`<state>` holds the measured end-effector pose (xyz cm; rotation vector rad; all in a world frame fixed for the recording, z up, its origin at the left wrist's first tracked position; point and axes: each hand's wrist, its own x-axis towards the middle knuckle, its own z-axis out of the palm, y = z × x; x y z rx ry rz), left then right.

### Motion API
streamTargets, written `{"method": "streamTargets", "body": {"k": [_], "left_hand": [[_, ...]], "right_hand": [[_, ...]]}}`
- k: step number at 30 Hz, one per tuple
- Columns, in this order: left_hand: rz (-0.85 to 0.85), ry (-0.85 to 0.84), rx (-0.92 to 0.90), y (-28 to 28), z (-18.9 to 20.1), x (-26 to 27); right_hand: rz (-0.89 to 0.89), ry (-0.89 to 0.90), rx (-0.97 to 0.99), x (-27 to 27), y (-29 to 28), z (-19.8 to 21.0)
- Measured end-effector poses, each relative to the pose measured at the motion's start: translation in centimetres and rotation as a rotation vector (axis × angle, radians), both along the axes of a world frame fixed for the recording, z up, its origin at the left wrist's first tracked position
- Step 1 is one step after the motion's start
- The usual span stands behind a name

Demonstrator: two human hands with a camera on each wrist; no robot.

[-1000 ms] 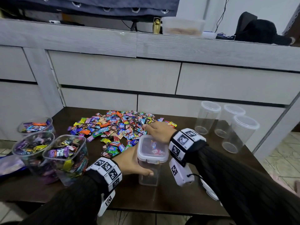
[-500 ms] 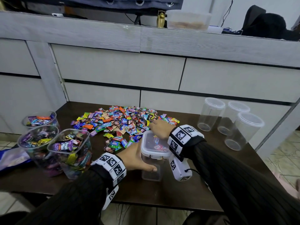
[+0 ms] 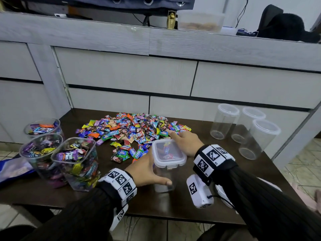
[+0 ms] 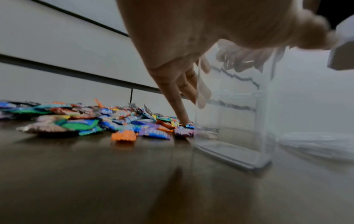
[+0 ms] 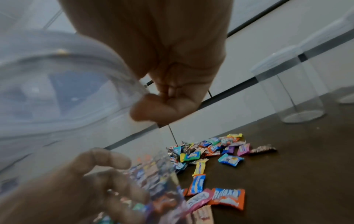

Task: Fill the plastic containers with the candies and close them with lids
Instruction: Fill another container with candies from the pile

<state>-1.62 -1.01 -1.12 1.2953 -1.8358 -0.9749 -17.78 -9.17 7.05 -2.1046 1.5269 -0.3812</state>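
**Candy reach beside the square tub**

Candy (image 3: pixel 133 130) lies in a loose, colourful heap across the middle of the dark table (image 3: pixel 173 207), and I see my left hand (image 3: pixel 147 171) wrapped round the near side of a clear square tub (image 3: pixel 166 173) that stands upright at the heap's near edge. The thumb lies across the front wall low down; in the left wrist view the other fingers (image 4: pixel 188 91) curl round the far side of the tub (image 4: pixel 233 106), and one points down to the wrappers (image 4: pixel 122 121). The tub has a rimmed top (image 3: pixel 169 153) with a few sweets showing through it; I cannot tell whether a lid sits on it.

My right hand (image 3: pixel 185 142) is just behind and to the right of the tub, over the heap's right end. In the right wrist view its fingers (image 5: pixel 168 97) are curled in against the thumb, and I cannot tell whether they pinch anything.

Three open tubs already filled with candy (image 3: pixel 74 162) stand together at the left edge. Three tall round jars (image 3: pixel 224 121) with lids on stand empty at the right. Grey drawer fronts (image 3: pixel 125 75) rise behind the table.
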Motion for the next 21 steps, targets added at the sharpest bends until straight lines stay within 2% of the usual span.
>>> {"method": "streamTargets", "body": {"k": [3, 6, 8, 11, 14, 17, 21], "left_hand": [[-0.021, -0.102, 0.062, 0.2, 1.3, 1.2], [0.018, -0.22, 0.04, 0.0, 2.3, 2.2], [0.026, -0.204, 0.046, -0.1, 2.9, 2.1], [-0.087, -0.11, 0.06, -0.3, 3.1, 0.9], [-0.138, -0.039, 0.047, -0.1, 2.5, -0.3], [-0.12, 0.008, 0.049, -0.1, 1.7, -0.7], [-0.134, -0.052, 0.038, -0.3, 1.5, -0.8]], "right_hand": [[0.088, -0.012, -0.065, 0.0, -0.4, 0.7], [0.21, -0.012, -0.104, 0.2, -1.0, 1.0], [0.291, -0.015, -0.119, 0.7, -0.8, 1.0], [0.337, 0.028, -0.148, 1.8, -0.4, 0.9], [0.267, 0.131, -0.09, 2.2, 0.0, 1.0], [0.195, 0.115, 0.066, 2.2, 0.3, 1.1], [0.257, 0.143, -0.076, 2.1, 0.2, 1.6]]}}
